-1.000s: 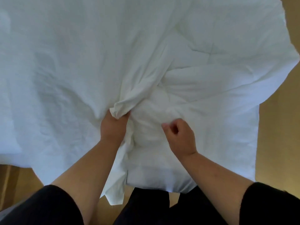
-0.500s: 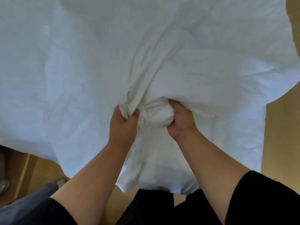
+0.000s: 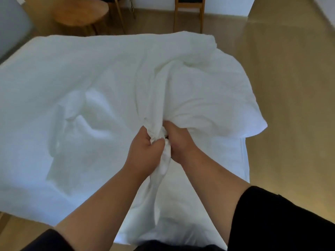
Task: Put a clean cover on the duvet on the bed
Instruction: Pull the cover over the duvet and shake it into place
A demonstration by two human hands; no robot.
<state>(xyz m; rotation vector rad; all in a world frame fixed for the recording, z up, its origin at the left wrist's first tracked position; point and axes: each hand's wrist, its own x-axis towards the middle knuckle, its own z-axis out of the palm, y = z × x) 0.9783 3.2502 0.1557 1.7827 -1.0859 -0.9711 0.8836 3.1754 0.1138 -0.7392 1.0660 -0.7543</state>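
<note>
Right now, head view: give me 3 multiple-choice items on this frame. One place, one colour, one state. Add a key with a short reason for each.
1. Where is the wooden chair?
A. beyond the far edge of the bed
B. on the bed
C. behind the person

2. What colour is the bedding?
A. blue
B. white
C. striped grey

3. What are the hands doing?
A. both lie flat and open
B. only the left grips
C. both grip the bunched fabric

Key:
A, its legs stand on the floor past the bed's far edge.
B, all the cloth on the bed is white.
C, the left hand and right hand both curl round the same gathered cloth.
</note>
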